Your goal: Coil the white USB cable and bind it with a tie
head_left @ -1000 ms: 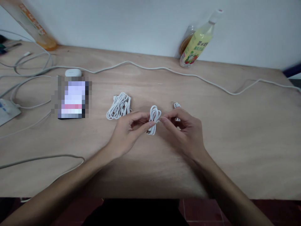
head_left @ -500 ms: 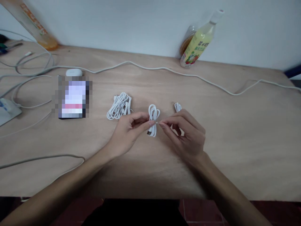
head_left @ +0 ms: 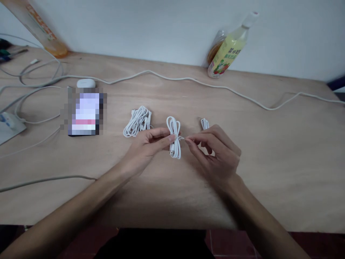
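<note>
in the head view, the left hand point(head_left: 147, 145) pinches a coiled white cable point(head_left: 176, 146) at its waist between thumb and fingers, mid-view above the table point(head_left: 161, 201). the right hand point(head_left: 219, 151), its fingertips at three o'clock from the coil, has thumb and forefinger closed on a thin tie point(head_left: 181, 138). a cable heap point(head_left: 138, 121) lies at ten o'clock, a smaller bundle point(head_left: 205, 124) at two, a yellow bottle point(head_left: 226, 54) at one.

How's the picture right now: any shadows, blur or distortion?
All in the head view: dim light, with a soft shadow on the table below the right hand; the phone is pixelated; the yellow bottle leans outward, probably lens stretch; the bundled white cable reads clearly, its thin tie less so.
</note>
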Action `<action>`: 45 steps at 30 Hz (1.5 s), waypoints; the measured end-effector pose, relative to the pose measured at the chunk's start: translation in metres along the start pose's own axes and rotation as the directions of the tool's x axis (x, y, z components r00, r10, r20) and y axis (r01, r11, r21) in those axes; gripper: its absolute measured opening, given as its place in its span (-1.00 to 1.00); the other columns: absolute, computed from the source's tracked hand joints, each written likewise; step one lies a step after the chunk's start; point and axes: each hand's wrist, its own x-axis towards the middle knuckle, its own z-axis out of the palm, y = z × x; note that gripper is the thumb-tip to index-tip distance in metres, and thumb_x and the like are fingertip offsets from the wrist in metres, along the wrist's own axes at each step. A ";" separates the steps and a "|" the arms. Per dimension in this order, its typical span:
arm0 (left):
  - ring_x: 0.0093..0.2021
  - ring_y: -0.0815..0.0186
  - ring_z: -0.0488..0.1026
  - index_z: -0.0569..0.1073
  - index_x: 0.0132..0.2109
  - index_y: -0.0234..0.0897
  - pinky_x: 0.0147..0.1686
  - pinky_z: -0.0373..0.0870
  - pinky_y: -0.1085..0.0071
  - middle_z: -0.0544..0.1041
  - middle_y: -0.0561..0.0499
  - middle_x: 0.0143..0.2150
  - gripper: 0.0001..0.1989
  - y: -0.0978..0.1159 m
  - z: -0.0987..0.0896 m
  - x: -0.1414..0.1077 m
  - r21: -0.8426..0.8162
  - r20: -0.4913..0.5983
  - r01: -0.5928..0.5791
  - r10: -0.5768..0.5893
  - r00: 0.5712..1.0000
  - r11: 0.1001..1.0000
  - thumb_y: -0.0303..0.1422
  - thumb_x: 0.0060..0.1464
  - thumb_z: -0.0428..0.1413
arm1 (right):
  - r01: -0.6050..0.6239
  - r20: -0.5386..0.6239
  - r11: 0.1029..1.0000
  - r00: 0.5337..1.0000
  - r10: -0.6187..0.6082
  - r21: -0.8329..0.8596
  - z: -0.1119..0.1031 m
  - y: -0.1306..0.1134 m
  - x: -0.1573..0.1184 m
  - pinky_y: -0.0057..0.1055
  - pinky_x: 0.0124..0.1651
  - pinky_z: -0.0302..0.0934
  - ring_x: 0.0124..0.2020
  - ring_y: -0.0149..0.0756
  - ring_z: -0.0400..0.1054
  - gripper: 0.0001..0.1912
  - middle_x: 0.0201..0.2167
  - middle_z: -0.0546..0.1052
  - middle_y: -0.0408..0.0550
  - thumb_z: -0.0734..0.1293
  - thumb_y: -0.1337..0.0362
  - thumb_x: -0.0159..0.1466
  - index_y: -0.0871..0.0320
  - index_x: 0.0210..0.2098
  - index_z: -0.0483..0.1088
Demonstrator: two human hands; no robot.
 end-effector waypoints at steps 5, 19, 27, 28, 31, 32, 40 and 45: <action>-0.10 0.18 0.69 0.78 -0.10 -0.23 -0.03 0.64 0.24 0.76 -0.12 -0.06 -0.84 0.004 0.002 -0.001 -0.118 0.037 0.043 -0.039 0.999 0.992 -0.28 0.21 0.44 | -0.145 0.030 0.988 0.989 0.144 0.059 -0.001 -0.001 0.001 -0.33 -0.48 0.21 -0.50 -0.35 0.30 -0.85 -0.42 0.57 -0.15 0.46 0.37 0.45 0.02 -0.24 0.63; -0.48 0.35 0.27 0.68 0.07 -0.23 -0.39 0.40 0.36 0.48 -0.01 -0.36 -0.57 0.012 0.002 -0.003 -0.255 0.265 0.295 -0.227 0.937 0.921 0.02 0.36 0.22 | -0.450 0.249 0.852 0.887 0.390 0.268 0.006 0.000 0.001 -0.36 -0.40 0.18 -0.48 -0.39 0.24 -0.88 -0.44 0.50 -0.20 0.47 0.30 0.40 0.04 -0.31 0.62; -0.66 0.45 -0.15 0.42 0.44 -0.16 -0.61 -0.10 0.40 0.25 0.21 -0.54 -0.31 0.019 0.002 -0.007 -0.174 0.405 0.383 -0.289 0.868 0.907 0.17 0.44 -0.04 | -0.588 0.359 0.717 0.805 0.472 0.375 0.007 -0.001 0.000 -0.36 -0.37 0.19 -0.41 -0.34 0.33 -0.82 -0.36 0.59 -0.13 0.46 0.22 0.38 0.07 -0.37 0.54; -0.68 0.45 -0.17 0.40 0.46 -0.17 -0.63 -0.13 0.40 0.23 0.22 -0.56 -0.28 0.020 0.001 -0.007 -0.169 0.427 0.388 -0.288 0.857 0.906 0.18 0.44 -0.05 | -0.611 0.382 0.693 0.788 0.483 0.382 0.008 -0.001 0.000 -0.36 -0.36 0.21 -0.40 -0.33 0.35 -0.83 -0.37 0.59 -0.13 0.46 0.21 0.38 0.07 -0.36 0.55; -0.69 0.44 -0.20 0.29 0.55 -0.18 -0.65 -0.19 0.40 0.20 0.25 -0.59 -0.19 0.022 0.000 -0.008 -0.131 0.494 0.397 -0.287 0.821 0.908 0.24 0.44 -0.12 | -0.659 0.432 0.628 0.750 0.501 0.415 0.011 -0.002 0.000 -0.35 -0.32 0.28 -0.38 -0.30 0.42 -0.86 -0.36 0.64 -0.10 0.48 0.18 0.35 0.08 -0.31 0.61; -0.69 0.44 -0.20 0.23 0.58 -0.17 -0.66 -0.19 0.41 0.22 0.25 -0.58 -0.16 0.022 0.000 -0.009 -0.112 0.514 0.391 -0.284 0.809 0.913 0.26 0.45 -0.16 | -0.666 0.433 0.612 0.744 0.508 0.427 0.012 -0.002 0.000 -0.36 -0.33 0.29 -0.39 -0.30 0.43 -0.85 -0.38 0.64 -0.11 0.48 0.17 0.34 0.09 -0.31 0.62; -0.64 0.40 -0.09 0.05 0.67 -0.25 -0.60 -0.16 0.42 0.25 0.24 -0.55 -0.10 0.017 0.005 -0.013 -0.063 0.357 0.127 -0.097 0.929 0.990 0.23 0.47 -0.15 | -0.684 0.148 0.561 0.685 0.713 0.466 0.011 -0.002 0.004 -0.47 -0.59 0.09 -0.61 -0.46 0.19 -0.68 -0.54 0.45 -0.24 0.56 -0.01 0.29 0.10 -0.32 0.53; -0.18 0.26 0.49 0.45 0.46 -0.13 -0.19 0.45 0.38 0.58 0.00 -0.15 -0.41 -0.001 0.006 -0.011 0.279 0.005 -0.131 0.135 0.991 0.951 -0.08 0.41 0.25 | -0.688 0.062 0.506 0.622 0.781 0.521 0.007 -0.002 0.009 -0.49 -0.70 0.02 -0.69 -0.52 0.10 -0.62 -0.57 0.39 -0.30 0.59 -0.05 0.23 0.07 -0.35 0.47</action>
